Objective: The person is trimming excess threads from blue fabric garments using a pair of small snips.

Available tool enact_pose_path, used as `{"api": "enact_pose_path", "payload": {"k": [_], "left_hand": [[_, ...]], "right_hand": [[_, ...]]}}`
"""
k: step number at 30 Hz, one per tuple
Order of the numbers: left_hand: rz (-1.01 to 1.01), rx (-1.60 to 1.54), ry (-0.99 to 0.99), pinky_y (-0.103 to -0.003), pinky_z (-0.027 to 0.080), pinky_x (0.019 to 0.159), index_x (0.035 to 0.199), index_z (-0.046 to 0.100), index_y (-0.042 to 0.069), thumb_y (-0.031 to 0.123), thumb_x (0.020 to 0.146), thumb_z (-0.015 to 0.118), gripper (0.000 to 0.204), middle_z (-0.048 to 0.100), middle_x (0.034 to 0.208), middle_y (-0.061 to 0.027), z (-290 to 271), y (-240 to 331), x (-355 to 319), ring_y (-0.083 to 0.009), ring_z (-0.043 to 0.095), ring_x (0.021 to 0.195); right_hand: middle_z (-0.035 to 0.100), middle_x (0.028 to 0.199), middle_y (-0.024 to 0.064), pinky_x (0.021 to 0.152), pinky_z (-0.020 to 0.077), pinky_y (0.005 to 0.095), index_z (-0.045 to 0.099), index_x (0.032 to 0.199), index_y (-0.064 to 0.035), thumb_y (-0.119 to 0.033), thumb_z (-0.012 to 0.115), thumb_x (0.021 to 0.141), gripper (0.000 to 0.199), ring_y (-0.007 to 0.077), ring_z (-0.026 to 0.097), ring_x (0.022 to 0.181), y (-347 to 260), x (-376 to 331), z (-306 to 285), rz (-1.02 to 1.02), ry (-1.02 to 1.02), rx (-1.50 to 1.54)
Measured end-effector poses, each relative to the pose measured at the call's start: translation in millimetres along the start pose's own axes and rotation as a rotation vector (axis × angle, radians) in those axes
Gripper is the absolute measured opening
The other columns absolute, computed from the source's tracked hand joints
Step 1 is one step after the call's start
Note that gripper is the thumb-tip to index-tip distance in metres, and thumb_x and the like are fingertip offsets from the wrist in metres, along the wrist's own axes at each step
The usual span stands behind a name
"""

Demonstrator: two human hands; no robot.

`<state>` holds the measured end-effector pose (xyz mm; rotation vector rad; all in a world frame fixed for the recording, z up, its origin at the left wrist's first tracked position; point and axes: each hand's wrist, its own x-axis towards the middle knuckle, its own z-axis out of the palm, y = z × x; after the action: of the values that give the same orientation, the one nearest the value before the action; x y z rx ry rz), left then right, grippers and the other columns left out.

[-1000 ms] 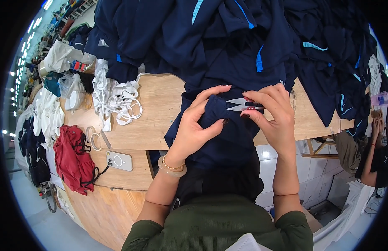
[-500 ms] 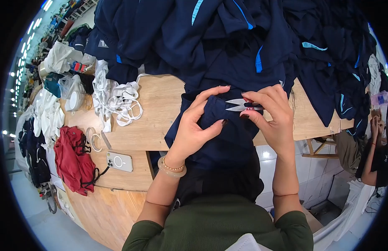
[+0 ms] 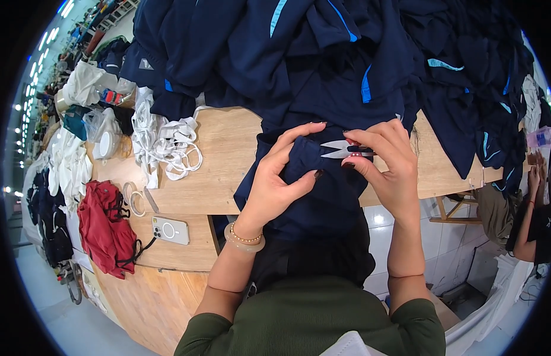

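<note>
1. Garment point(image 3: 305, 155), head view: navy, bunched at the table's point(image 3: 222, 160) near edge, below the pile point(image 3: 240, 65), its lower part hanging toward the lap.
2. Left hand point(image 3: 274, 178): grasping the bunched cloth, thumb and index finger spread about it; any fingers underneath are hidden.
3. Right hand point(image 3: 395, 157): gripping the snips point(image 3: 339, 145) between thumb and fingers, blades parted, tips toward the fold. Contact of tips with cloth cannot be confirmed.
4. Cut-cloth risk: a slack fold could slip between the blades and be nicked; dark fabric would make a stray layer hard to spot.
5. Injury risk: the tips point between the left thumb and index finger. A slip, or a sudden give in the cloth, could bring them onto skin.
6. Drag risk: should the overhanging weight pull, the fold could shift and misplace a cut.
</note>
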<state>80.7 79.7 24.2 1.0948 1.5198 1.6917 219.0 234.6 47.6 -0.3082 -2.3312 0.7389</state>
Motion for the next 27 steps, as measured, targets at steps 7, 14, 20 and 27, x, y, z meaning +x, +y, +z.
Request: {"api": "enact_pose_path", "payload": {"k": [7,14,20,27], "left_hand": [[0.01,0.013,-0.01,-0.033,0.038,0.104,0.104,0.065,-0.001,-0.003,0.073,0.064,0.031,0.053,0.135,-0.0095,-0.2,-0.3,0.4,-0.0235,0.049,0.126],[0.025,0.035,-0.016,-0.032,0.038,0.104,0.104,0.066,-0.001,-0.002,0.073,0.064,0.032,0.053,0.135,-0.009,-0.7,-0.6,0.1,-0.0229,0.049,0.126],[0.026,0.032,-0.017,-0.032,0.038,0.103,0.104,0.066,-0.001,-0.002,0.073,0.063,0.031,0.053,0.135,-0.0089,-0.3,-0.8,0.7,-0.0223,0.05,0.125],[0.05,0.073,-0.028,-0.032,0.038,0.103,0.105,0.066,-0.001,-0.002,0.073,0.064,0.032,0.053,0.135,-0.0085,-1.2,-1.9,1.2,-0.0225,0.049,0.126]], "right_hand": [[0.062,0.082,-0.001,0.071,0.0353,0.0299,0.07,0.098,-0.0078,-0.019,0.081,0.066,0.036,0.0181,0.05,0.078,-1.9,0.1,0.8,0.014,-0.012,0.021],[0.061,0.082,-0.0011,0.07,0.035,0.03,0.07,0.098,-0.0076,-0.019,0.081,0.065,0.036,0.018,0.05,0.078,-0.9,0.3,-0.1,0.007,-0.013,0.007],[0.06,0.082,-0.0005,0.07,0.0353,0.0303,0.07,0.097,-0.0072,-0.019,0.081,0.065,0.036,0.0183,0.05,0.078,-0.5,0.5,-0.7,-0.019,-0.012,-0.01],[0.059,0.081,0.0003,0.069,0.0355,0.0307,0.07,0.097,-0.0074,-0.02,0.081,0.065,0.036,0.0188,0.051,0.078,-1.7,2.2,-0.7,-0.03,-0.027,-0.018]]}}
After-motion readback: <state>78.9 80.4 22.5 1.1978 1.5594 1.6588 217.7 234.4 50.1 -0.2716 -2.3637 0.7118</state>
